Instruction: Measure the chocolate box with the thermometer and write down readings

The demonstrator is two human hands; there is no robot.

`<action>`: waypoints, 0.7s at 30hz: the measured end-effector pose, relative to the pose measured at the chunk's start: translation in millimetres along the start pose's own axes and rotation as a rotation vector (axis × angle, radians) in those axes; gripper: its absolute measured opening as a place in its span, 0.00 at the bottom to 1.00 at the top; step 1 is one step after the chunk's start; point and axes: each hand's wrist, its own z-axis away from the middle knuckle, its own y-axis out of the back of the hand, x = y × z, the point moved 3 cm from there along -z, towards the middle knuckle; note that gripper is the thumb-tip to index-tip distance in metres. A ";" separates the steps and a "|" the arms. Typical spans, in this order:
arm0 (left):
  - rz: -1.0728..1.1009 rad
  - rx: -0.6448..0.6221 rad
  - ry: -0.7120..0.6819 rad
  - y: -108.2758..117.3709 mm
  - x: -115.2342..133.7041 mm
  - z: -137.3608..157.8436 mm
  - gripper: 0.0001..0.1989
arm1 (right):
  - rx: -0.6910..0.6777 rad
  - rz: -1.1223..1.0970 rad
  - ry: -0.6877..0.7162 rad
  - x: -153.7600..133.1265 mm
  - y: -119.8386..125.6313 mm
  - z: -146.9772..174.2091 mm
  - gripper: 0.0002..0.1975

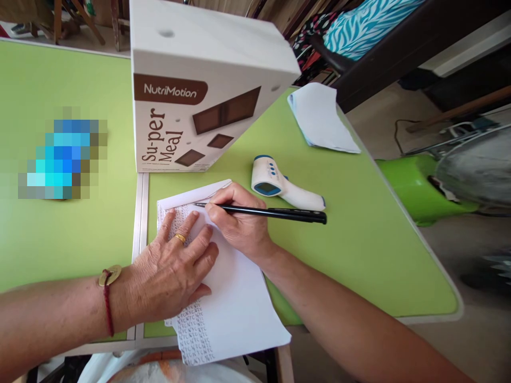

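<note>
A white sheet of paper [243, 308] lies on the green table, its near end hanging past the front edge. Rows of small handwritten letters run down its left side, and its far end is folded or curled over. My left hand [179, 260] rests flat on the written part with fingers spread, a gold ring on one finger. In my right hand [243, 221] is a black pen [295, 214], its tip touching the paper near the fold. Just beyond that hand lies a white and blue infrared thermometer [271, 183].
A large white "Super Meal" box [171, 122] stands behind the paper. Folded papers [321, 117] lie at the back right. A pixelated blue object [64, 159] is on the left tabletop [80, 234]. Off the right edge stands a green bin [411, 186].
</note>
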 end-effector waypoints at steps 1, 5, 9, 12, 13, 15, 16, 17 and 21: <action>0.002 0.000 -0.002 0.2 0.1 -0.1 0.28 | 0.003 0.001 -0.001 0.2 0.0 0.2 0.08; -0.013 -0.002 -0.008 0.6 0.2 -0.3 0.28 | 0.013 0.001 0.006 0.2 0.0 0.7 0.08; -0.024 -0.008 -0.008 0.2 0.7 -0.4 0.29 | 0.012 0.010 -0.008 -0.1 0.0 0.3 0.08; -0.025 0.000 -0.009 0.1 0.9 0.0 0.28 | 0.018 -0.011 0.004 -1.3 0.6 -0.7 0.08; -0.025 0.005 -0.010 0.2 0.8 0.2 0.28 | 0.017 -0.033 0.002 -1.5 0.9 -1.0 0.07; -0.022 0.013 -0.014 0.4 0.4 0.3 0.27 | 0.007 -0.079 -0.015 -1.7 1.4 -1.5 0.05; -0.022 0.016 -0.014 0.5 0.2 0.3 0.27 | 0.001 -0.091 -0.023 -1.8 1.7 -1.6 0.04; -0.021 0.018 -0.013 0.5 -0.1 0.2 0.27 | -0.004 -0.095 -0.027 -2.1 2.1 -1.6 0.04; -0.017 0.014 -0.008 0.7 -0.7 -0.2 0.28 | -0.015 -0.053 -0.013 -3.6 2.8 -1.5 0.03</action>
